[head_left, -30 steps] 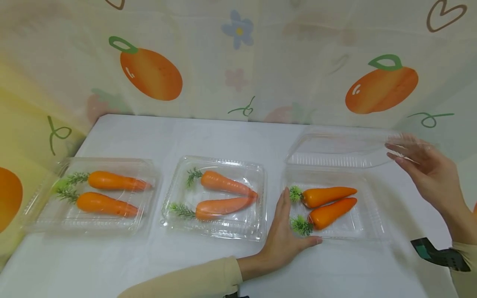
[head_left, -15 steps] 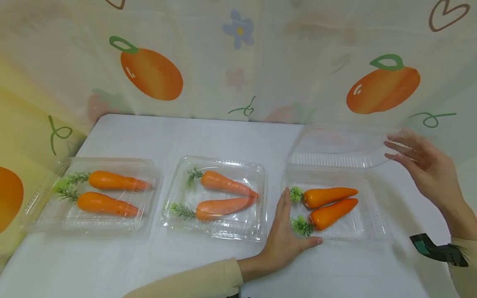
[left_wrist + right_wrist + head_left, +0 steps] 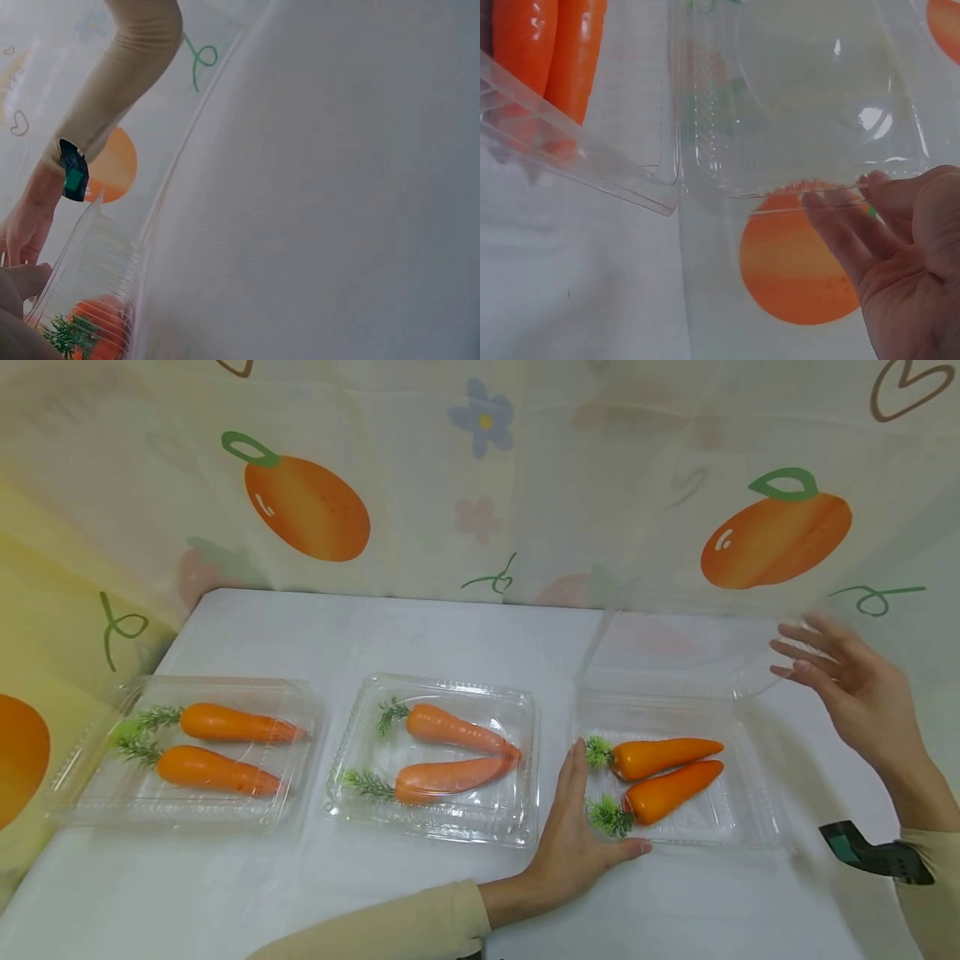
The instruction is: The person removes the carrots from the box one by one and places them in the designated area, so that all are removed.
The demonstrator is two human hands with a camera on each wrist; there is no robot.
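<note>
Two orange carrots (image 3: 675,777) with leafy green tops lie side by side in the base (image 3: 757,814) of a clear plastic clamshell container at the right of the table. Its hinged lid (image 3: 675,652) stands raised behind them. My right hand (image 3: 855,702) pinches the lid's right edge between thumb and fingers, as the right wrist view shows. Against the base's left side rest the straight fingers of my left hand (image 3: 562,852), its thumb spread along the front edge. In the left wrist view, the container wall (image 3: 112,232) shows with one carrot (image 3: 105,319) behind it.
A closed clamshell (image 3: 341,718) with two carrots sits in the middle of the white table (image 3: 420,910). Another clamshell (image 3: 82,789) with two carrots stands at the left. A fruit-patterned cloth (image 3: 585,518) hangs behind the table's back edge.
The lid has tilted farther back and up, with my right hand shifting slightly up and to the left along with it. My left hand stays in place at the base.
</note>
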